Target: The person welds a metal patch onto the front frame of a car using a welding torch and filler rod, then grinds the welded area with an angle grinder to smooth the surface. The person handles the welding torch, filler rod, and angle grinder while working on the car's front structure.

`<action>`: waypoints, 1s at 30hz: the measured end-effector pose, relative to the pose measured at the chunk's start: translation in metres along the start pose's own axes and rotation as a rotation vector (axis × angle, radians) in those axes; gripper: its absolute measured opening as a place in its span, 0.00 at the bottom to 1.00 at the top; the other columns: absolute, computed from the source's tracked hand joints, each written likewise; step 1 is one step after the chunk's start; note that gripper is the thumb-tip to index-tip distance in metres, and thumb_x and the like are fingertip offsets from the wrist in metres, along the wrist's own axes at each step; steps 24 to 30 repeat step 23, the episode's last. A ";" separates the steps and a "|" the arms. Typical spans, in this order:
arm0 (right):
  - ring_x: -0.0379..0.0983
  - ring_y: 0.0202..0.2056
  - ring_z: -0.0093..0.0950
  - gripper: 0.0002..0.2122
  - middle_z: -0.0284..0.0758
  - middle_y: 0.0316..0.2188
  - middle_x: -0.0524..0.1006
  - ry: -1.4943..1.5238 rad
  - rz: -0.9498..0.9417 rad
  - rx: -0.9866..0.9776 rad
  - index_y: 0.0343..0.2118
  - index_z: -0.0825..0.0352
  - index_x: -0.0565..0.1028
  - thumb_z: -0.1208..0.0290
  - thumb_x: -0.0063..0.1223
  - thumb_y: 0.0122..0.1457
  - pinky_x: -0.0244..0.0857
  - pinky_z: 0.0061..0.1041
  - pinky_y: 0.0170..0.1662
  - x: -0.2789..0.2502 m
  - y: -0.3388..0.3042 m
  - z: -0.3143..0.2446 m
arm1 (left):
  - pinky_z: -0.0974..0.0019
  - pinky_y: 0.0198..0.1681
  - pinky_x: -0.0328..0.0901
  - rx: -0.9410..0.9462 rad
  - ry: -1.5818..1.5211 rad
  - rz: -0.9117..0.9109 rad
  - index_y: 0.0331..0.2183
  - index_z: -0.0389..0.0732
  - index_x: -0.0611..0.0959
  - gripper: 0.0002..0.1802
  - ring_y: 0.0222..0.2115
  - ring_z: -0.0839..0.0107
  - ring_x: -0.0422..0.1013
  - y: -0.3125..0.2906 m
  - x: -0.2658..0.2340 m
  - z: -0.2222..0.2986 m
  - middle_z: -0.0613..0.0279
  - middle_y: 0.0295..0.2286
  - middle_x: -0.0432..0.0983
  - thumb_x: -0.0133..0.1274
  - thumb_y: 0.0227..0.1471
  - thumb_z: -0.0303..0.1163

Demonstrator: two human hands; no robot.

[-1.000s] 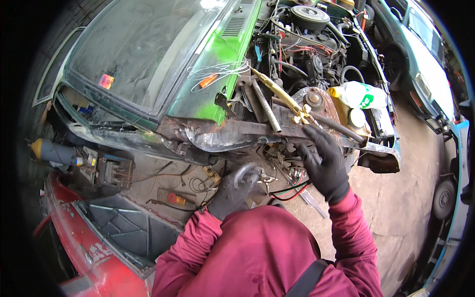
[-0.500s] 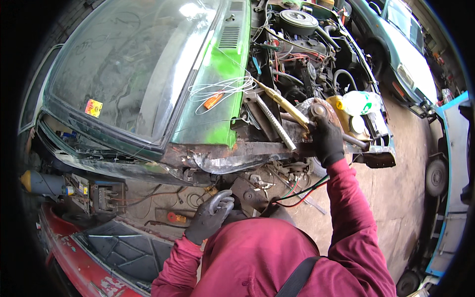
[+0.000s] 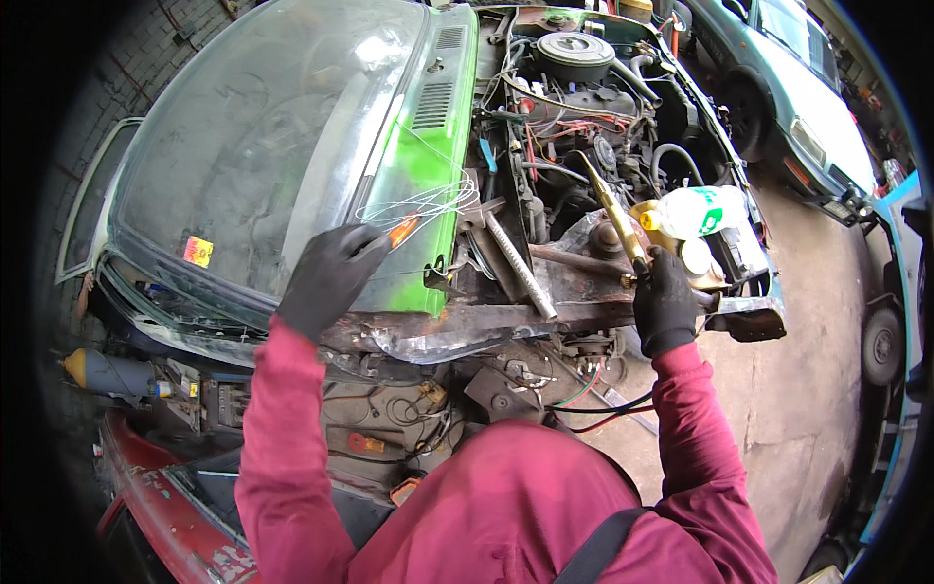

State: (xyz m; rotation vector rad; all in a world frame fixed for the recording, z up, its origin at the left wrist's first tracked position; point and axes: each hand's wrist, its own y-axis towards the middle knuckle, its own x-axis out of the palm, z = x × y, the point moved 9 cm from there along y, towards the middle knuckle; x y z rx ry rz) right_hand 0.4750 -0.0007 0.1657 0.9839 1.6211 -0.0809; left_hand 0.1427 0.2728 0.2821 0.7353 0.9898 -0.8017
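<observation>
My right hand (image 3: 666, 302), in a black glove, is closed around the lower end of a brass gas torch (image 3: 613, 207), which tilts up and left over the engine bay. My left hand (image 3: 336, 273), also gloved, reaches over the green cowl panel (image 3: 413, 185). Its fingertips close on the near end of a small orange lighter (image 3: 403, 232), whose kind is hard to confirm as the glove hides part of it. Loops of thin white wire (image 3: 428, 200) lie around the lighter. Beside them rests a hammer (image 3: 520, 268) with a ridged metal handle.
A clear plastic bottle (image 3: 696, 211) lies beside the engine (image 3: 584, 102). The dusty windshield (image 3: 253, 136) is left of the cowl. Red and black hoses (image 3: 603, 419) run below my right arm. A red car body (image 3: 156, 477) stands lower left, a light-coloured car (image 3: 817, 107) upper right.
My left hand has moved from low beside my body up to the orange lighter on the cowl. The torch in my right hand has swung more upright. The view has shifted slightly.
</observation>
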 end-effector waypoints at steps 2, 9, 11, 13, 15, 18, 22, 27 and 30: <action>0.80 0.42 0.49 0.14 0.46 0.42 0.79 -0.014 -0.051 0.083 0.52 0.61 0.75 0.59 0.55 0.70 0.74 0.49 0.42 0.016 0.005 0.009 | 0.53 0.51 0.73 -0.018 0.204 -0.105 0.46 0.44 0.87 0.14 0.42 0.55 0.80 0.026 0.024 -0.025 0.58 0.41 0.84 0.53 0.68 0.40; 0.79 0.48 0.51 0.15 0.48 0.44 0.81 0.014 -0.031 0.187 0.51 0.64 0.76 0.63 0.59 0.65 0.73 0.48 0.49 0.047 0.032 0.037 | 0.51 0.57 0.71 -0.221 0.515 -0.192 0.48 0.45 0.85 0.22 0.50 0.54 0.79 0.068 0.076 -0.082 0.54 0.46 0.84 0.56 0.64 0.52; 0.78 0.49 0.51 0.19 0.48 0.45 0.81 -0.050 -0.044 0.158 0.53 0.64 0.76 0.66 0.64 0.60 0.73 0.48 0.51 0.050 0.039 0.039 | 0.51 0.57 0.71 -0.209 0.537 -0.197 0.49 0.44 0.84 0.22 0.51 0.53 0.79 0.075 0.082 -0.080 0.53 0.46 0.84 0.55 0.64 0.50; 0.78 0.49 0.51 0.22 0.47 0.45 0.82 -0.108 -0.079 0.146 0.54 0.63 0.76 0.64 0.67 0.57 0.73 0.48 0.51 0.051 0.038 0.036 | 0.50 0.57 0.71 -0.243 0.546 -0.240 0.50 0.43 0.84 0.21 0.52 0.52 0.79 0.078 0.087 -0.080 0.52 0.47 0.83 0.55 0.63 0.47; 0.79 0.49 0.50 0.25 0.46 0.45 0.82 -0.129 -0.136 0.120 0.54 0.60 0.78 0.58 0.70 0.55 0.73 0.49 0.50 0.053 0.037 0.029 | 0.49 0.56 0.72 -0.205 0.546 -0.253 0.52 0.43 0.82 0.19 0.51 0.51 0.79 0.079 0.089 -0.073 0.50 0.49 0.83 0.51 0.65 0.41; 0.81 0.47 0.48 0.22 0.43 0.44 0.83 -0.224 -0.155 0.110 0.54 0.56 0.79 0.51 0.65 0.60 0.74 0.49 0.49 0.046 0.034 0.023 | 0.49 0.57 0.71 -0.176 0.551 -0.250 0.59 0.44 0.78 0.23 0.53 0.50 0.78 0.084 0.090 -0.068 0.49 0.51 0.82 0.51 0.65 0.37; 0.82 0.47 0.49 0.23 0.44 0.49 0.82 -0.304 -0.108 0.062 0.58 0.57 0.78 0.53 0.62 0.62 0.74 0.50 0.49 0.036 0.028 0.012 | 0.49 0.60 0.70 -0.216 0.527 -0.279 0.65 0.44 0.74 0.29 0.56 0.50 0.76 0.081 0.089 -0.067 0.47 0.57 0.79 0.51 0.63 0.34; 0.81 0.49 0.50 0.28 0.47 0.53 0.80 -0.325 -0.164 0.104 0.63 0.58 0.76 0.49 0.60 0.63 0.75 0.48 0.51 0.039 0.027 0.016 | 0.49 0.60 0.69 -0.235 0.510 -0.307 0.67 0.46 0.71 0.32 0.57 0.50 0.76 0.081 0.088 -0.067 0.42 0.59 0.76 0.52 0.63 0.34; 0.81 0.49 0.50 0.28 0.47 0.53 0.80 -0.325 -0.164 0.104 0.63 0.58 0.76 0.49 0.60 0.63 0.75 0.48 0.51 0.039 0.027 0.016 | 0.49 0.60 0.69 -0.235 0.510 -0.307 0.67 0.46 0.71 0.32 0.57 0.50 0.76 0.081 0.088 -0.067 0.42 0.59 0.76 0.52 0.63 0.34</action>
